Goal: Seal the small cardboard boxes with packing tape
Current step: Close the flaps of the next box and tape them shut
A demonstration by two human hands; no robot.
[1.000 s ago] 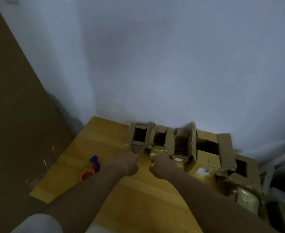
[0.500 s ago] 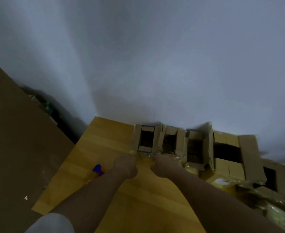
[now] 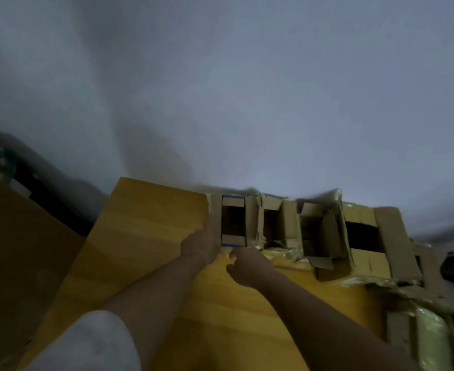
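Cardboard: a row of small open boxes stands along the far edge of the yellow wooden table (image 3: 145, 236), against the pale wall (image 3: 247, 103); none looks sealed yet
Target box: the leftmost box (image 3: 232, 222), blue-edged at its far and near flaps, top wide open, dark inside; neighbours sit touching to its right, the next box (image 3: 275, 223) and a larger box (image 3: 365, 236) further right
Left hand: my left hand (image 3: 200, 246) rests against the near-left corner of the leftmost box; fingers seem curled onto its left flap, though blur keeps me from being sure of the hold
Right hand: my right hand (image 3: 247, 265) sits just near of the same box, knuckles bent, thumb out to the left; I cannot tell whether it pinches anything
What has changed: a second ago both hands hovered short of the row and an orange-and-blue tape dispenser lay at the left of the table; now the hands have closed on the leftmost box, my view has tipped upward, and the dispenser has dropped out of sight
Meaning: I judge this box is picked as the first to close; flaps need folding shut before any tape goes on; the tape must then be fetched from the near left
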